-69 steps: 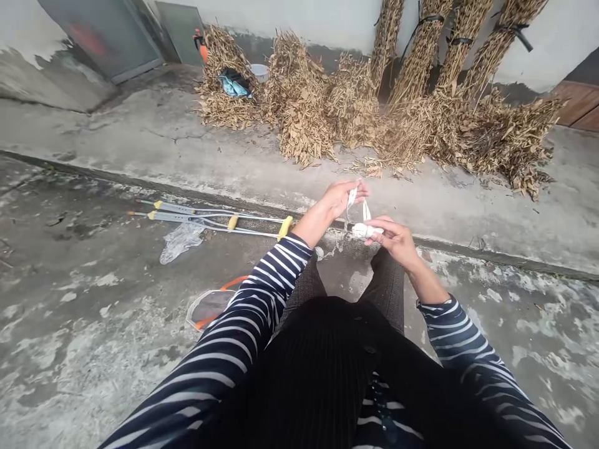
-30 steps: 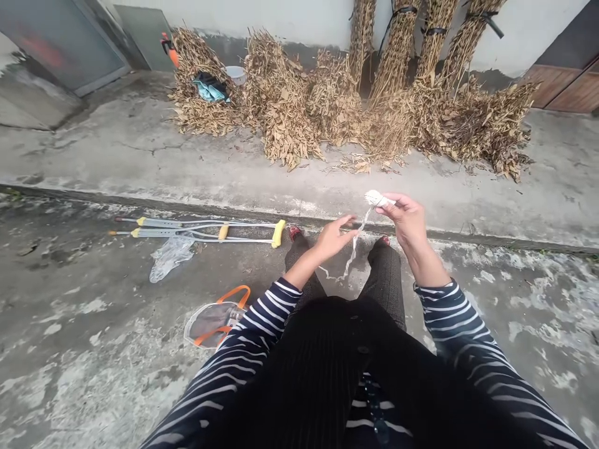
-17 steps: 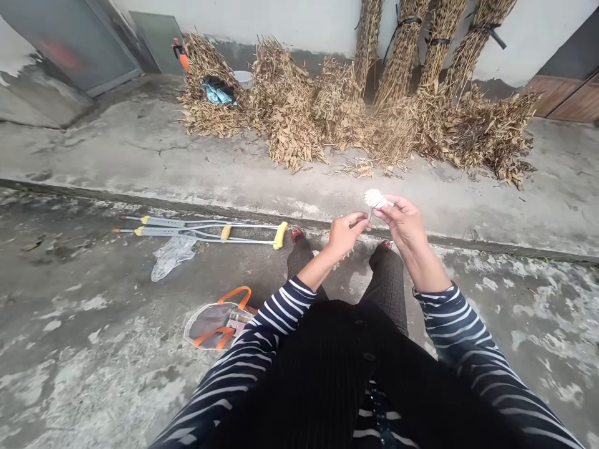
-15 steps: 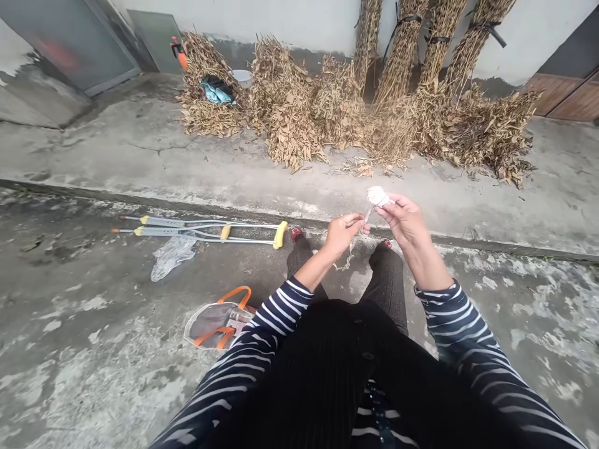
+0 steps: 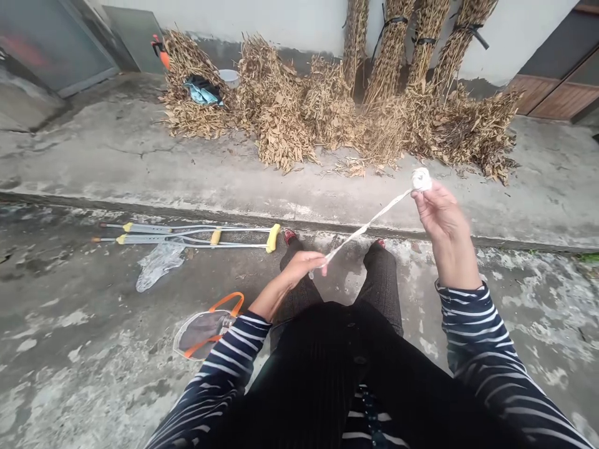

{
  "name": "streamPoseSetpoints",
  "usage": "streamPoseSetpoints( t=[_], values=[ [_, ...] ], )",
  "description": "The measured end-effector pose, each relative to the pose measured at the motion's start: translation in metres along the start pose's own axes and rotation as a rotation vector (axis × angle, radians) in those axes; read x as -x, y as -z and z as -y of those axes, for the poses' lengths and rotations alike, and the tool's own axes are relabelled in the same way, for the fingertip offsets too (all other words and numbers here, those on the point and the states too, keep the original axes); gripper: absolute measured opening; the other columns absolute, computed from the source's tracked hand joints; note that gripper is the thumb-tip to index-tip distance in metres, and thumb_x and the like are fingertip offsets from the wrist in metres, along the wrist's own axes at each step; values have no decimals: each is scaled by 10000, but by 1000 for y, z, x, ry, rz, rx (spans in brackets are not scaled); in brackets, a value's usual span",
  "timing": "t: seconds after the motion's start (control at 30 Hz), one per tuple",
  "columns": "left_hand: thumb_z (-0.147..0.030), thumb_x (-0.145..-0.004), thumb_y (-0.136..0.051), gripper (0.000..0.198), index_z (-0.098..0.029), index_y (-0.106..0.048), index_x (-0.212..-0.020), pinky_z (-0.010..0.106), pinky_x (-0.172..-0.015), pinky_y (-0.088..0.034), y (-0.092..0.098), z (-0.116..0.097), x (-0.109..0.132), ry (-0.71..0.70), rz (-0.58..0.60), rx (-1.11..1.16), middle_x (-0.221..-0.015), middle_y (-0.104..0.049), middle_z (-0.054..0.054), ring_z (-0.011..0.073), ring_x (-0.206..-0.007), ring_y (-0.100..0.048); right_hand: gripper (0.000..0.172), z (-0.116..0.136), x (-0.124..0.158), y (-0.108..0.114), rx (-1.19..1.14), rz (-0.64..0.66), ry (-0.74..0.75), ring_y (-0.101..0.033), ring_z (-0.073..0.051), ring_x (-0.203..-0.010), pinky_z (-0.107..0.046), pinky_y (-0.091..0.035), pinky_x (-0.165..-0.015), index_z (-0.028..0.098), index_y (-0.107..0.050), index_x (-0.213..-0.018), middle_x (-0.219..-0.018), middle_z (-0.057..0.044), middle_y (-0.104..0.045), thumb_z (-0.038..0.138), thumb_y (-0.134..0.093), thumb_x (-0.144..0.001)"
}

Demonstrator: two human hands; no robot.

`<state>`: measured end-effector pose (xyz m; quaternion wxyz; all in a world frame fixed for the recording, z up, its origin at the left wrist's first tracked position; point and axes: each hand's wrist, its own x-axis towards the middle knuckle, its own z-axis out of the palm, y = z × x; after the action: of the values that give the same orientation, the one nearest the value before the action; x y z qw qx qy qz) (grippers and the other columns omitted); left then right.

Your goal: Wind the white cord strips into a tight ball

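A white roll of gauze bandage (image 5: 421, 179) is pinched in the fingertips of my right hand (image 5: 444, 215), raised at the right above the concrete step. From it a twisted white strip (image 5: 369, 223) runs down and left, pulled straight, to my left hand (image 5: 302, 269). My left fingers are closed on the strip's lower part in front of my left leg. A short end shows just below those fingers.
On the ground at the left lie a pair of crutches (image 5: 196, 236), a clear plastic bag (image 5: 159, 265) and a grey bag with orange handles (image 5: 206, 330). Beyond the concrete step edge (image 5: 299, 218), dried plant stalks (image 5: 285, 118) are heaped against the wall.
My hands have moved apart: the right went up and right with the roll, the left down and left. The strip between them is now stretched much longer.
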<state>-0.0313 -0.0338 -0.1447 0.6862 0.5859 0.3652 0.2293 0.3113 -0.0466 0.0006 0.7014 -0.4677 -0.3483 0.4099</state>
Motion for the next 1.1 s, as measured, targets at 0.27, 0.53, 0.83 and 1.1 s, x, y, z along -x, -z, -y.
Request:
streamPoseSetpoints(
  t=[0.27, 0.53, 0.83, 1.1],
  values=[
    [-214, -856, -645, 209, -200, -763, -1028, 389, -1004, -505, -18, -73, -59, -193, -328, -503, -1284, -707, 91, 275, -1168, -644, 311, 9, 18, -13, 28, 102, -39, -754, -168, -877, -289, -681, -880, 229, -754, -1032, -1053, -46, -761, 261, -860, -741],
    [-241, -819, -757, 335, -157, -716, -1141, 316, -932, -562, -100, -105, -80, -305, -123, 158, -1151, -733, 108, 215, -1090, -678, 307, -21, 19, -16, -1, 89, -110, -749, -148, -884, -265, -656, -928, 243, -756, -1016, -1099, -28, -757, 246, -854, -725],
    [-393, -866, -746, 305, -110, -677, -959, 237, -609, -579, -104, -86, -70, -106, -88, 424, -867, -722, 90, 153, -769, -699, 296, -29, 17, -23, -15, 76, -118, -748, -158, -890, -293, -659, -931, 242, -755, -984, -1061, -28, -760, 267, -878, -716],
    [-516, -809, -796, 444, -107, -624, -819, 219, -466, -519, -36, -94, -35, -2, 418, 441, -703, -700, 83, 160, -581, -683, 327, -21, 26, -17, -85, 79, -195, -735, -102, -733, -151, -649, -723, 209, -769, -899, -918, -19, -784, 240, -942, -624]
  ],
)
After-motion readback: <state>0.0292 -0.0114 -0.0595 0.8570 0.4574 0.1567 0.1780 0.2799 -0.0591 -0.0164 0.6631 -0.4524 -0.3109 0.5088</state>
